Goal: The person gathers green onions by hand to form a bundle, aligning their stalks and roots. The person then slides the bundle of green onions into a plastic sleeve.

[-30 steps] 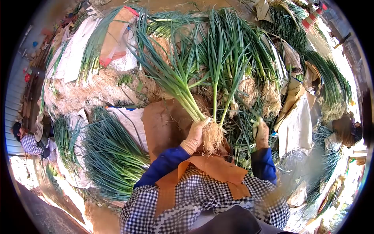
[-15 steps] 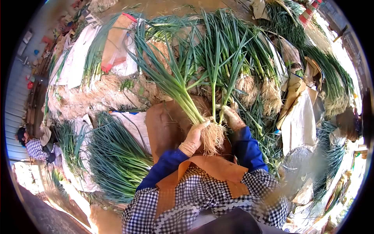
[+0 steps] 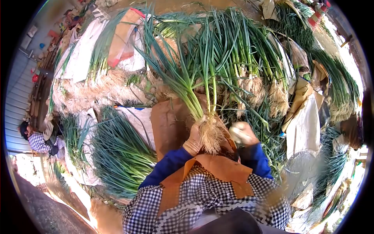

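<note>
My left hand [image 3: 194, 138] is closed around the root end of a bunch of green onions [image 3: 193, 102]. Pale stringy roots [image 3: 212, 136] hang from the bunch over my lap, and the long green leaves fan upward and away from me. Just right of the roots, apart from them, is my right hand [image 3: 242, 133]. It looks curled but is smeared by motion, so whether it holds anything cannot be made out. An orange-brown apron [image 3: 226, 167] lies below both hands.
Rows of green onions [image 3: 249, 50] with roots toward me lie ahead. A large leafy pile [image 3: 119, 156] is at my left, loose leaves [image 3: 269, 124] at my right. White sacking [image 3: 304, 128] lies further right. Another person [image 3: 39, 138] is at the far left.
My right hand has come away from the stalk at the bunch's right side and moved right and down toward me. My left hand keeps its hold. The whole view has shifted slightly.
</note>
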